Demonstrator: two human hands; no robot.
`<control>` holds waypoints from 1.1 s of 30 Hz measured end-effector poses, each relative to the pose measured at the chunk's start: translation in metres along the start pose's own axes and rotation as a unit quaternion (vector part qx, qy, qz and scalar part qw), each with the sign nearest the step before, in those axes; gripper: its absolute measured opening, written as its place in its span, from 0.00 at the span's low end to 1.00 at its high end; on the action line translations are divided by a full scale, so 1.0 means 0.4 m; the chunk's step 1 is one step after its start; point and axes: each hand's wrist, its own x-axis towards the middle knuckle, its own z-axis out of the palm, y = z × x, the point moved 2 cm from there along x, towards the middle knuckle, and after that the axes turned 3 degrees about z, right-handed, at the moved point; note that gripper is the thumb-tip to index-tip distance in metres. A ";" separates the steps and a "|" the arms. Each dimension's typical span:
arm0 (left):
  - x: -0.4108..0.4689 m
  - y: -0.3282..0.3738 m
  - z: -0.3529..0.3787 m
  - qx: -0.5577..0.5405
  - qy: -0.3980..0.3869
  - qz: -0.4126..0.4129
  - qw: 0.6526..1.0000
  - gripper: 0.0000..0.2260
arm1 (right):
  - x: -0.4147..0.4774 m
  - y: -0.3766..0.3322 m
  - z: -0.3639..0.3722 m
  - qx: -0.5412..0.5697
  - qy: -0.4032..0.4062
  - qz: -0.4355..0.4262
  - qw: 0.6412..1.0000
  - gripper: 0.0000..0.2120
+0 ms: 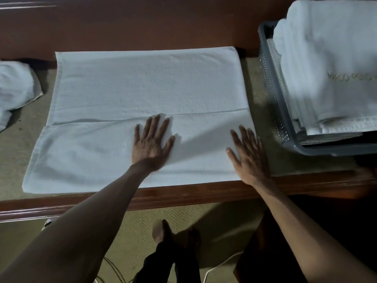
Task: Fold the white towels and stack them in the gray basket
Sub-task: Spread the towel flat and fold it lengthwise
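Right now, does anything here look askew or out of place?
The folded white towels piled in the gray plastic basket rise well above its rim. A crumpled white towel lies unfolded at far left.

**Item count: towels, basket, hands**

One gray basket [271, 99] is standing on one desk [183, 193]. One spread towel [142, 84] is lying on that desk, and one crumpled towel [14, 84] is lying at its left end. One stack of folded towels [326, 58] is sitting in the basket; several layers are showing, but their exact number is not countable. Two hands are showing: one left hand [152, 141] and one right hand [247, 156].
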 end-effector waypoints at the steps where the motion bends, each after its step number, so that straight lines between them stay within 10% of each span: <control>1: -0.001 -0.002 0.001 0.001 0.000 -0.001 1.000 0.29 | 0.003 -0.007 -0.002 0.001 0.008 0.016 1.000 0.33; 11: -0.046 0.002 0.021 -0.032 -0.017 -0.005 0.999 0.28 | 0.109 -0.383 0.054 0.175 0.121 0.053 0.976 0.25; 28: -0.181 -0.401 -0.095 -0.012 -0.015 -0.093 0.995 0.29 | 0.123 -0.467 0.099 0.054 0.113 0.111 0.986 0.25; 33: -0.182 -0.408 -0.092 -0.017 -0.014 -0.088 0.996 0.30 | 0.129 -0.667 0.143 0.064 0.127 -0.134 0.981 0.22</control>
